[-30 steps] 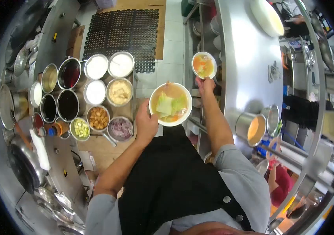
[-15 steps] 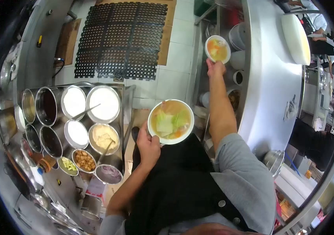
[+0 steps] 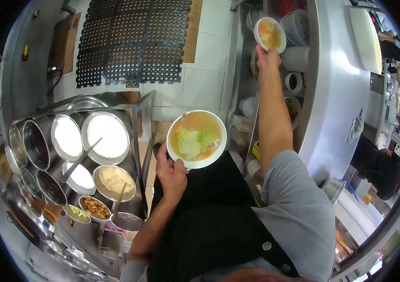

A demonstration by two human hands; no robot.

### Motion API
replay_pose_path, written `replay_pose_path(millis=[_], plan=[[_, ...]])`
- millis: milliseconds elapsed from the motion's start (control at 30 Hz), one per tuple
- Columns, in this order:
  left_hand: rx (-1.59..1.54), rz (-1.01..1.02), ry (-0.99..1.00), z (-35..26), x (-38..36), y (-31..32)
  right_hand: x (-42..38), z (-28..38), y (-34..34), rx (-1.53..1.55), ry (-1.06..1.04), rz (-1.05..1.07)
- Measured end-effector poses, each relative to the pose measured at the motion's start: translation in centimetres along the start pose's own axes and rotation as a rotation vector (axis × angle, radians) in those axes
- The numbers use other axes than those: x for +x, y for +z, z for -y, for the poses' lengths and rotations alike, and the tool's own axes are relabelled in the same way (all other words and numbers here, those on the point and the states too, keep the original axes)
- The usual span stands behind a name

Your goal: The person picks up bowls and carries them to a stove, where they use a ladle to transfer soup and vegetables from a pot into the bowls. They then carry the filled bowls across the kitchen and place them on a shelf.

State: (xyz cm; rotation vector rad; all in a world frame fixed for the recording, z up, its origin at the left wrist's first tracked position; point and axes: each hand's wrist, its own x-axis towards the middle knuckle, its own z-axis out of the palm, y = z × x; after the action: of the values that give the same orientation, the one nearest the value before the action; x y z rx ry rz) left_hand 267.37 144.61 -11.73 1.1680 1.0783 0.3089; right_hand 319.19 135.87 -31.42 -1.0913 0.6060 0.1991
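Note:
My left hand grips the rim of a white bowl of soup, held level in front of my apron. Pale green cabbage leaves and bits of orange float in its broth. Stretched far forward on the right, my right hand is closed on a second white bowl, smaller in view, with orange and pale pieces in yellowish broth. This bowl is over the shelf under the steel counter, near stacked white containers. The fingers beneath both bowls are partly hidden.
On my left a steel rack carries several pots of white powder, dark sauce and yellow paste. A steel counter runs along the right, with white tubs on the shelf below. Ahead lies a black rubber mat. Another person stands far right.
Both bowls have stayed in my hands. The right one has gone farther forward and slightly right, the left one slightly left and up in view. The surroundings have shifted with my head.

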Motion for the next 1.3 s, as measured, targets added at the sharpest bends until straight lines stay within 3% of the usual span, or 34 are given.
replay_pose_path(millis=[367, 1000, 1100, 1167, 1300], plan=[[0.005, 0.001, -0.05, 0.6, -1.2, 0.3, 2.9, -1.6, -8.2, 0.007, -0.006, 0.005], [0.061, 0.03, -0.078, 3.0, 0.1, 3.7, 3.8, 2.1, -9.9, 0.092, -0.088, -0.162], [0.115, 0.033, -0.059, 3.9, 1.6, 5.1, -5.8, 4.4, -7.6, -0.032, -0.087, -0.32], [0.131, 0.025, -0.022, 5.4, 2.5, 5.7, -12.7, 4.5, -8.1, -0.147, -0.225, -0.278], [0.044, 0.065, -0.066, 5.3, 4.7, 8.5, -30.6, 7.2, -8.0, -0.426, -0.322, 0.101]])
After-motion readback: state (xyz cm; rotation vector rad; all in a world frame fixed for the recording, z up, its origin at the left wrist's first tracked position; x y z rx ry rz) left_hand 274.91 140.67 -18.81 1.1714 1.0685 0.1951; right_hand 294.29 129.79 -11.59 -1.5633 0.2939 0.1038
